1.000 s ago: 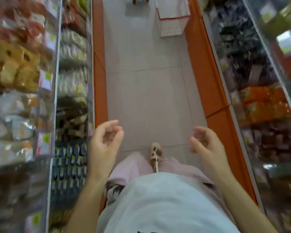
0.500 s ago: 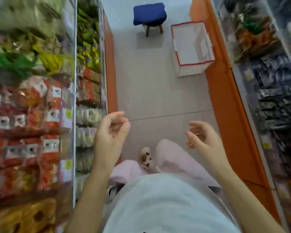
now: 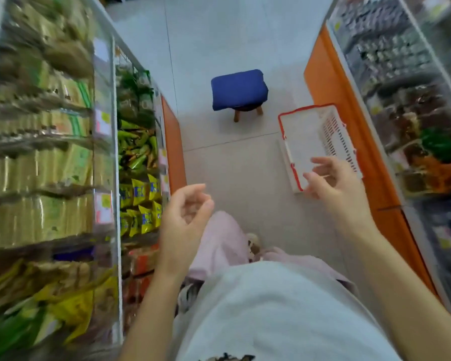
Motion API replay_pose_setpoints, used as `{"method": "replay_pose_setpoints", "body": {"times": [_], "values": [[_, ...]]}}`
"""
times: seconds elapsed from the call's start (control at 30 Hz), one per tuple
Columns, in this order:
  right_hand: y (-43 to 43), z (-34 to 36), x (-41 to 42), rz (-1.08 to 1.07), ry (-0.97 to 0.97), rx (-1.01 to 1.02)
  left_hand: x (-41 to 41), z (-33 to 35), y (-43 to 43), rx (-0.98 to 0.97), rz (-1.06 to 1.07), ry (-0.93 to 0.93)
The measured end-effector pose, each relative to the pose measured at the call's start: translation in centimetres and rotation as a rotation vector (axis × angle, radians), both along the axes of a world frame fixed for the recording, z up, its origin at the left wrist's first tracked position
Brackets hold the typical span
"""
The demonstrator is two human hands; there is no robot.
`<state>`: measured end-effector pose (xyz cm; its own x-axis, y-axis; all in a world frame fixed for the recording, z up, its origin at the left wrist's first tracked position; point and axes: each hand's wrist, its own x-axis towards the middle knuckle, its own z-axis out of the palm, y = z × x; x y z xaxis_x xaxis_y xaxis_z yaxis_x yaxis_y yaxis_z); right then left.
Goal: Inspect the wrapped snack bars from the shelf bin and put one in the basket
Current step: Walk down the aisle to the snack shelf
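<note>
A white basket with a red rim [image 3: 287, 142] stands on the tiled floor at the right, against the orange shelf base; nothing shows inside it. My right hand [image 3: 333, 183] hovers over its near corner, fingers loosely spread and holding nothing. My left hand [image 3: 185, 217] floats in mid-aisle, fingers loosely curled, palm bare. The clear shelf bins [image 3: 103, 162] on the left hold rows of wrapped snacks, among them pale green bars [image 3: 50, 162] and yellow packets [image 3: 139, 204]. Motion blur hides the labels.
A blue-cushioned stool [image 3: 238, 89] on wooden legs stands in the aisle beyond the basket. Orange-based shelving [image 3: 349, 118] with dark packets runs along the right side. Grey floor tiles [image 3: 235, 173] lie between the two shelf rows. My foot [image 3: 253, 243] shows below.
The view has swept forward along the aisle: the basket and stool have come nearer and lower in view. My right hand's fingers have spread a little. Both hands stay raised and hold nothing.
</note>
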<state>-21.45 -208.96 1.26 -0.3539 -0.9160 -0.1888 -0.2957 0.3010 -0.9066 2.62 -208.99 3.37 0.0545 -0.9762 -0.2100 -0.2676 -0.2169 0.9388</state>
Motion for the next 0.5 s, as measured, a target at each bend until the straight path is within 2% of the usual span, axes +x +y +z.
{"method": "replay_pose_setpoints", "body": {"times": [0.13, 0.23, 0.33, 0.5], "values": [[-14.7, 0.3, -1.2, -0.003, 0.02, -0.054, -1.2, -1.5, -12.1, 0.025, 0.002, -0.014], [-23.2, -0.9, -2.4, -0.067, 0.016, -0.059, -2.8, -2.1, -23.4, -0.017, -0.105, -0.057], [-28.5, -1.7, -3.7, -0.195, -0.027, -0.004, -5.5, -1.0, -35.0, -0.052, -0.24, -0.079], [-32.3, -3.0, -5.7, -0.521, -0.157, 0.097, -13.7, 0.7, -50.8, -0.061, -0.511, -0.085]]}}
